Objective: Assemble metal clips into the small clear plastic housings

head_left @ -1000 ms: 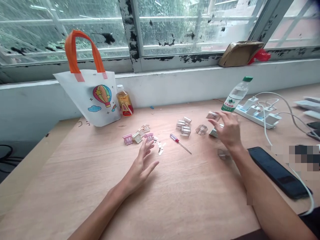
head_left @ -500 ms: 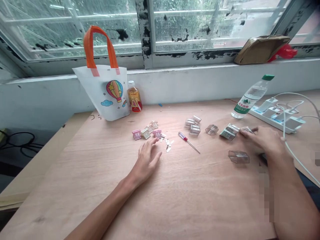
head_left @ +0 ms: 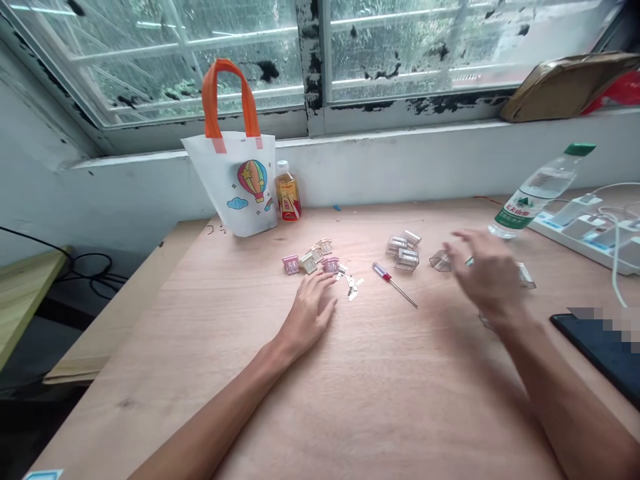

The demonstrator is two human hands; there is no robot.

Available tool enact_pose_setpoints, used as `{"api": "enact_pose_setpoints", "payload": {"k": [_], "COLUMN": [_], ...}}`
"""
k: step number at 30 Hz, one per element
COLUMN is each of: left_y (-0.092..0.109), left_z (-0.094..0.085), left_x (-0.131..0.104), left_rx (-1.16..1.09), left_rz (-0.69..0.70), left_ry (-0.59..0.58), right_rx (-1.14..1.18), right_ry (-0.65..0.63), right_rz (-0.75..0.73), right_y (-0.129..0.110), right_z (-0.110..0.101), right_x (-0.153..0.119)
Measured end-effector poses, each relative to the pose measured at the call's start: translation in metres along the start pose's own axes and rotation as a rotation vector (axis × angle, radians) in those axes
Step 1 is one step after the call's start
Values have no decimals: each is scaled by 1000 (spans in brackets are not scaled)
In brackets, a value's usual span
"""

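Observation:
My left hand (head_left: 313,310) rests on the table with its fingers stretched out and nothing held. Its fingertips are beside a pink plastic piece (head_left: 331,265), one of several small pink and cream pieces that look like pencil sharpener bodies. Small flat metal blades (head_left: 353,288) lie just right of that hand. My right hand (head_left: 485,273), blurred by motion, is above the right side of the table, fingers apart, with nothing visible in them. It partly covers some clear plastic cases; one clear case (head_left: 440,261) shows at its left. A screwdriver (head_left: 394,284) lies between my hands.
More clear cases (head_left: 407,259) sit behind the screwdriver. A white bag (head_left: 235,187) and an amber drink bottle (head_left: 288,193) stand by the wall. At right are a tilted water bottle (head_left: 540,190), a power strip (head_left: 575,243) with cables, and a dark phone-like slab (head_left: 595,353).
My right hand has moved left from the clear cases at right, its pinched fingers now spread. My left hand stays by the pink piece. The whole view has shifted toward the left.

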State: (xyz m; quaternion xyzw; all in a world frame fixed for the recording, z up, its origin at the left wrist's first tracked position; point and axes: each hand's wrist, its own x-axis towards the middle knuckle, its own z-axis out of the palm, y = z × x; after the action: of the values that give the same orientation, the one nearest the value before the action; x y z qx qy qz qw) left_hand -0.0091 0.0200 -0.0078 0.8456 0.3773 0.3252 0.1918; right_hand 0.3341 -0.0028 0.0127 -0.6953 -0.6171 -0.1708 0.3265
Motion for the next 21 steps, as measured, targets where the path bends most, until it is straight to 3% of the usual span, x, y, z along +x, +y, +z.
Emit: {"api": "enact_pose_setpoints", "payload": {"k": [4, 7, 11, 16, 21], "left_y": [-7, -15, -28, -36, -25], "left_z": [-4, -3, 3, 5, 8], "left_x": [13, 29, 48, 55, 47], "left_rx": [128, 228, 333, 449, 379], "left_rz": [149, 146, 85, 139, 200], "left_ry": [70, 93, 110, 102, 254], "right_rx": [279, 379, 392, 394, 491], "right_ry": [-189, -230, -217, -227, -135], "right_rz": [-365, -511, -492, -453, -447], "right_y": [-65, -93, -104, -107, -110], "right_z": [35, 51, 62, 72, 69], "right_x": [-26, -37, -32, -20, -24]}}
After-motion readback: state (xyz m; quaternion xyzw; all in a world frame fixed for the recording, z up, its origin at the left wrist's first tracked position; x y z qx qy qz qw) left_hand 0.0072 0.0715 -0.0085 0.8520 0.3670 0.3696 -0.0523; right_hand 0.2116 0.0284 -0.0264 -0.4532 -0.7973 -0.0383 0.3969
